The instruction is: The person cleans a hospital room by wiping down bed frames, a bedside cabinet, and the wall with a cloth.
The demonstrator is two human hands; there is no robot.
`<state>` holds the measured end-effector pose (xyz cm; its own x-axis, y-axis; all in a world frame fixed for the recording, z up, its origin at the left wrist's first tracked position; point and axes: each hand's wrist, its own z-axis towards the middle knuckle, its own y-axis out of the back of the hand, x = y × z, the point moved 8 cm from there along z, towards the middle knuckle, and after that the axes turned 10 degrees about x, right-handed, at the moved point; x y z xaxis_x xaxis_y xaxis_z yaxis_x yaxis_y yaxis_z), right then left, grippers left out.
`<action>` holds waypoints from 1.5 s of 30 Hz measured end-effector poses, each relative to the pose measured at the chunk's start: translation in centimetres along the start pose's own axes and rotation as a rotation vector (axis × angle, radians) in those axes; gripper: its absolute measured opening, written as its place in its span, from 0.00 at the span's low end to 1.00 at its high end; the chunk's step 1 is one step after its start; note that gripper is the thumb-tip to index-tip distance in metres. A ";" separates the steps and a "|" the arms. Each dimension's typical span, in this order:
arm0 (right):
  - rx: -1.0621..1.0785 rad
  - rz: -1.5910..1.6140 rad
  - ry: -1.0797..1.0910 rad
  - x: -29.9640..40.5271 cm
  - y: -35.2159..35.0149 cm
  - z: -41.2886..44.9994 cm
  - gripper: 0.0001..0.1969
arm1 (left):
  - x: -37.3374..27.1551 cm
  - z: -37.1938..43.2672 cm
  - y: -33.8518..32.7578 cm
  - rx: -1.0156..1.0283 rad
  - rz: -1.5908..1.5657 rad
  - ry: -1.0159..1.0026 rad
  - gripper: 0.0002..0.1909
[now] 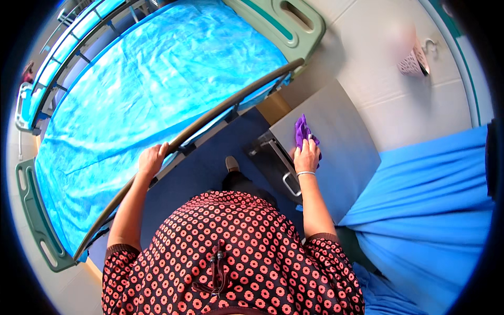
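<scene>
My left hand point(153, 158) is closed around the brown side rail point(220, 108) of a hospital bed. A shiny blue sheet point(157, 78) covers the mattress beyond that rail. On the right, my right hand point(307, 156) holds a crumpled purple cloth point(301, 128) against the grey top of a bedside cabinet point(338, 118). A pale band circles my right wrist. Just left of that hand, a white handle point(290, 184) sits on the cabinet's dark front.
The green headboard point(291, 23) stands at the top, the footboard point(39, 220) at lower left. A blue curtain point(425, 189) hangs beside the cabinet. A pink patterned basket point(413, 63) is on the wall. Another railed bed point(59, 51) lies at upper left.
</scene>
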<state>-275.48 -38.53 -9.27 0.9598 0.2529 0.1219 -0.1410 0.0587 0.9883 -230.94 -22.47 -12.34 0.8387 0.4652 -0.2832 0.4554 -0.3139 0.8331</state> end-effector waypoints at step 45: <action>-0.031 0.073 0.531 13.4 -1.7 24.7 0.13 | 0.1 0.1 1.6 -0.098 -0.111 0.175 0.19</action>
<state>-256.35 -59.07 -7.02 0.6933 0.7108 0.1189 -0.2176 0.0492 0.9748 -230.11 -22.98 -11.12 0.7164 0.6316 -0.2963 0.5037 -0.1745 0.8460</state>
